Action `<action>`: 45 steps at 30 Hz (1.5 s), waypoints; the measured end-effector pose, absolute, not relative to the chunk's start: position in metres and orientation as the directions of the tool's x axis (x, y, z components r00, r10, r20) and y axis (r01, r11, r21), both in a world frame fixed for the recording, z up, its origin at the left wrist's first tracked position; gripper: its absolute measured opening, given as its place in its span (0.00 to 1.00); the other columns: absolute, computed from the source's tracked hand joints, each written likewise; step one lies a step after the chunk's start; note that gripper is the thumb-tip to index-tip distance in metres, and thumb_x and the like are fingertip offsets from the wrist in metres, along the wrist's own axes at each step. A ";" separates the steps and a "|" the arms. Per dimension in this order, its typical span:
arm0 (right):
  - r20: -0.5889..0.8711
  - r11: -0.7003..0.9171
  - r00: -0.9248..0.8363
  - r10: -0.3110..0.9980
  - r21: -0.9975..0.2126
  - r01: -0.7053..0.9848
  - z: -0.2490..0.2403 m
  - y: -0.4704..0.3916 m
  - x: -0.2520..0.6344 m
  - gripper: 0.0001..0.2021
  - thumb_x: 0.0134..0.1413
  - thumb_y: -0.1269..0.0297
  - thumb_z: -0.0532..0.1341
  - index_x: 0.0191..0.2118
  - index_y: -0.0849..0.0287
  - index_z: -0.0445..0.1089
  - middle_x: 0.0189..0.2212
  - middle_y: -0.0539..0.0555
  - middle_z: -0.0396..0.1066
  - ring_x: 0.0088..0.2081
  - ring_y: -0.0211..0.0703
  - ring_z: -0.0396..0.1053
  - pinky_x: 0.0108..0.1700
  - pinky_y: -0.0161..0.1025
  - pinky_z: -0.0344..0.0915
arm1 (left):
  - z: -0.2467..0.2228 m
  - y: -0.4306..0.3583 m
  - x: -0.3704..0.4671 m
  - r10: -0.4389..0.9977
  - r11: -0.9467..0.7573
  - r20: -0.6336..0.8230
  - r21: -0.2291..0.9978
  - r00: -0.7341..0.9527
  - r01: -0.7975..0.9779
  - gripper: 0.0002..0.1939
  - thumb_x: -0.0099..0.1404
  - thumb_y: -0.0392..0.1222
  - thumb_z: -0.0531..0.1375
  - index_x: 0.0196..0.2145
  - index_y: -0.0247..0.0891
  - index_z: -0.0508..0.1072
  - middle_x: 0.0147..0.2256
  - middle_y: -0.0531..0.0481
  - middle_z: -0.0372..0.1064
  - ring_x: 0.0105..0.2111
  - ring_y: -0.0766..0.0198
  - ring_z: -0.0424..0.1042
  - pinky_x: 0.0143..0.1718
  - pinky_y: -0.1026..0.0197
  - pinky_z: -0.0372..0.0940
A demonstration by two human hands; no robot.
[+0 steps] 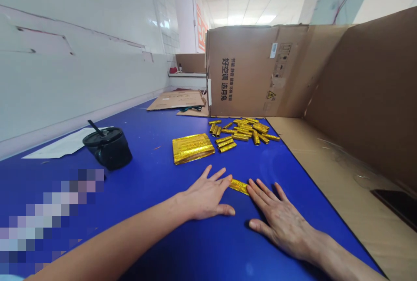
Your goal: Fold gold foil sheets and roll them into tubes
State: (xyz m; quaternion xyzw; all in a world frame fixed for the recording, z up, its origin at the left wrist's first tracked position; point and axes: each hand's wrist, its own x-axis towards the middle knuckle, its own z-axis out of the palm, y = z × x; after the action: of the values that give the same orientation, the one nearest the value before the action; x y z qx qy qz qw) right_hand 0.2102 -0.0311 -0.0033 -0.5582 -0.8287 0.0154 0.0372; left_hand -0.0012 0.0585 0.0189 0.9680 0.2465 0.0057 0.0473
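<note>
A flat gold foil strip (239, 186) lies on the blue table between my hands. My left hand (208, 194) rests with fingers spread, its fingertips on the strip's left end. On the right end lie the fingertips of my right hand (276, 216), palm down and fingers apart. Beyond my left hand is a stack of flat gold foil sheets (193, 147). To the right of that stack, several small gold foil tubes (243, 130) form a loose pile, with a few (226, 144) lined up at its near side.
A dark lidded cup with a straw (114, 150) stands at the left beside a white paper sheet (61, 144). Large cardboard panels (250, 72) wall off the back and right. Flat cardboard (177, 99) lies at the far end, and a dark flat object (397, 205) at the right.
</note>
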 end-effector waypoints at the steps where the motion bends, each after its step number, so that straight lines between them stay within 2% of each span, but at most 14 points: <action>1: 0.037 0.377 -0.375 0.926 -0.074 0.923 -0.003 -0.032 0.210 0.34 0.53 0.45 0.43 0.60 0.61 0.41 0.59 0.59 0.40 0.59 0.54 0.38 0.54 0.63 0.38 | 0.019 0.058 0.002 0.495 -0.864 -0.016 0.094 0.869 0.494 0.40 0.57 0.66 0.42 0.57 0.31 0.48 0.56 0.38 0.49 0.58 0.55 0.37 0.55 0.45 0.30; 4: 0.029 0.371 -0.370 0.928 -0.079 0.925 -0.001 -0.031 0.209 0.33 0.53 0.46 0.43 0.60 0.61 0.41 0.59 0.59 0.40 0.59 0.54 0.37 0.54 0.63 0.37 | 0.019 0.047 0.020 0.563 -0.820 0.000 0.118 0.826 0.560 0.45 0.54 0.68 0.41 0.57 0.26 0.46 0.55 0.33 0.49 0.58 0.52 0.36 0.54 0.42 0.29; 7: 0.021 0.372 -0.372 0.928 -0.083 0.924 -0.002 -0.029 0.209 0.33 0.53 0.49 0.46 0.60 0.62 0.40 0.59 0.61 0.41 0.59 0.55 0.37 0.54 0.63 0.37 | 0.015 0.032 0.042 0.501 -0.847 0.005 0.209 0.865 0.490 0.48 0.53 0.70 0.40 0.59 0.28 0.38 0.59 0.36 0.36 0.59 0.53 0.32 0.55 0.44 0.32; 11: 0.033 0.380 -0.379 0.925 -0.106 0.919 -0.004 -0.029 0.211 0.32 0.53 0.52 0.48 0.60 0.62 0.40 0.59 0.61 0.41 0.59 0.55 0.37 0.54 0.63 0.37 | 0.008 0.025 0.049 0.469 -0.842 -0.064 0.270 0.881 0.467 0.49 0.54 0.69 0.40 0.59 0.26 0.32 0.59 0.36 0.27 0.59 0.54 0.29 0.56 0.49 0.35; 16: 0.036 0.364 -0.362 0.931 -0.119 0.924 -0.001 -0.029 0.213 0.31 0.54 0.46 0.43 0.60 0.59 0.42 0.59 0.57 0.41 0.59 0.55 0.37 0.54 0.64 0.37 | 0.007 0.037 0.023 0.532 -0.823 -0.084 0.184 0.843 0.538 0.43 0.56 0.67 0.39 0.59 0.31 0.38 0.59 0.40 0.31 0.59 0.55 0.31 0.56 0.46 0.32; 20: 0.038 0.358 -0.356 0.934 -0.113 0.927 0.001 -0.024 0.216 0.32 0.53 0.45 0.42 0.60 0.58 0.42 0.59 0.57 0.41 0.59 0.55 0.38 0.54 0.64 0.36 | 0.008 0.038 0.008 0.580 -0.802 -0.076 0.122 0.811 0.585 0.44 0.55 0.67 0.42 0.59 0.32 0.40 0.59 0.40 0.34 0.59 0.53 0.33 0.55 0.44 0.33; 26: 0.057 0.317 -0.314 0.948 -0.040 0.948 -0.001 -0.014 0.221 0.31 0.53 0.44 0.42 0.59 0.57 0.46 0.59 0.58 0.45 0.59 0.55 0.40 0.53 0.64 0.37 | 0.006 0.029 0.003 0.550 -0.824 -0.015 0.150 0.835 0.546 0.45 0.54 0.69 0.40 0.58 0.32 0.44 0.59 0.39 0.38 0.59 0.54 0.36 0.56 0.47 0.33; 30: 0.073 0.164 -0.165 0.984 0.025 0.986 0.010 -0.011 0.200 0.36 0.51 0.41 0.42 0.57 0.65 0.53 0.57 0.65 0.46 0.58 0.57 0.39 0.54 0.64 0.34 | 0.004 0.027 0.005 0.560 -0.818 -0.005 0.160 0.829 0.553 0.47 0.52 0.70 0.40 0.58 0.29 0.45 0.58 0.36 0.38 0.58 0.54 0.37 0.56 0.48 0.33; 32: 0.066 0.181 -0.180 0.982 -0.015 0.983 0.016 -0.011 0.182 0.38 0.50 0.40 0.41 0.57 0.69 0.50 0.58 0.67 0.43 0.59 0.56 0.36 0.55 0.61 0.33 | 0.003 0.027 0.006 0.559 -0.818 -0.006 0.162 0.829 0.553 0.47 0.52 0.70 0.41 0.58 0.29 0.44 0.58 0.36 0.39 0.58 0.53 0.36 0.56 0.47 0.32; 34: 0.002 0.314 -0.317 0.949 -0.136 0.940 0.019 -0.012 0.165 0.38 0.52 0.42 0.41 0.59 0.69 0.44 0.59 0.65 0.40 0.59 0.52 0.35 0.57 0.56 0.36 | 0.002 0.027 0.006 0.550 -0.823 -0.010 0.163 0.835 0.544 0.46 0.53 0.70 0.41 0.59 0.32 0.40 0.59 0.38 0.37 0.58 0.53 0.36 0.56 0.46 0.32; 37: -0.059 0.359 -0.382 0.922 -0.238 0.903 0.017 -0.014 0.158 0.36 0.54 0.45 0.41 0.60 0.69 0.39 0.59 0.64 0.37 0.59 0.49 0.34 0.57 0.53 0.38 | 0.000 0.027 0.006 0.549 -0.824 -0.015 0.161 0.836 0.544 0.46 0.54 0.69 0.40 0.59 0.34 0.37 0.59 0.39 0.35 0.58 0.52 0.35 0.55 0.44 0.31; 41: -0.037 0.299 -0.309 0.950 -0.165 0.940 0.009 -0.016 0.185 0.36 0.53 0.44 0.42 0.59 0.68 0.46 0.59 0.64 0.40 0.59 0.52 0.38 0.57 0.56 0.38 | 0.000 0.025 0.006 0.574 -0.809 -0.001 0.151 0.819 0.568 0.46 0.54 0.69 0.39 0.58 0.29 0.43 0.58 0.36 0.39 0.58 0.51 0.37 0.55 0.43 0.31; 45: 0.007 0.271 -0.271 0.962 -0.080 0.959 0.003 -0.019 0.214 0.35 0.53 0.44 0.42 0.59 0.67 0.46 0.58 0.63 0.44 0.58 0.53 0.41 0.56 0.59 0.37 | 0.000 0.025 0.006 0.582 -0.805 -0.002 0.141 0.813 0.576 0.46 0.54 0.69 0.38 0.58 0.28 0.44 0.58 0.36 0.39 0.58 0.51 0.37 0.55 0.43 0.30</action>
State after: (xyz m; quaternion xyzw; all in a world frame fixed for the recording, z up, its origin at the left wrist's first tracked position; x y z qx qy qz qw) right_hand 0.2142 -0.0189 0.0025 -0.6030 -0.7967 0.0301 0.0269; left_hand 0.0060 0.0250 0.0003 0.9497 0.3050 0.0206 0.0677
